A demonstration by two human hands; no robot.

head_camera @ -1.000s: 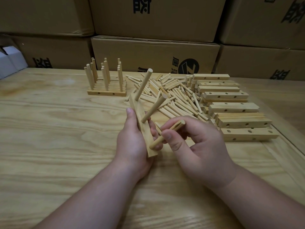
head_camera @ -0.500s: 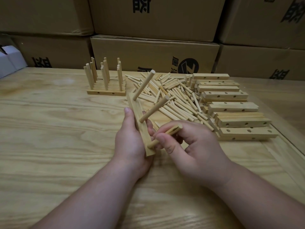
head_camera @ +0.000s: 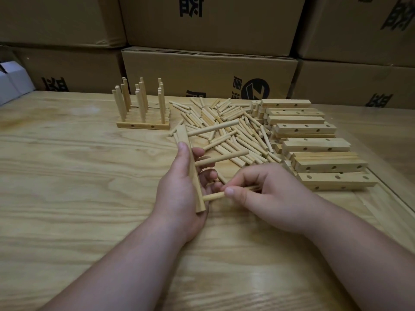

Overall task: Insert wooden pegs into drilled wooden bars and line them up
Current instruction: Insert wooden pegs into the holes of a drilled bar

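Observation:
My left hand grips a drilled wooden bar on edge above the table, its long axis running away from me. Two pegs stick out of the bar to the right, one near its far end and one at its middle. My right hand pinches a third peg between thumb and fingers, its left tip at the bar's near end. A loose heap of pegs lies behind my hands. Bare drilled bars are stacked at the right.
A row of finished bars with upright pegs stands at the back left. Cardboard boxes wall off the table's far side. A white box sits at the far left edge.
The bar has tilted so its two pegs now point right, nearly level, instead of up and right. The third peg has swung level and its tip has come to the bar's near end.

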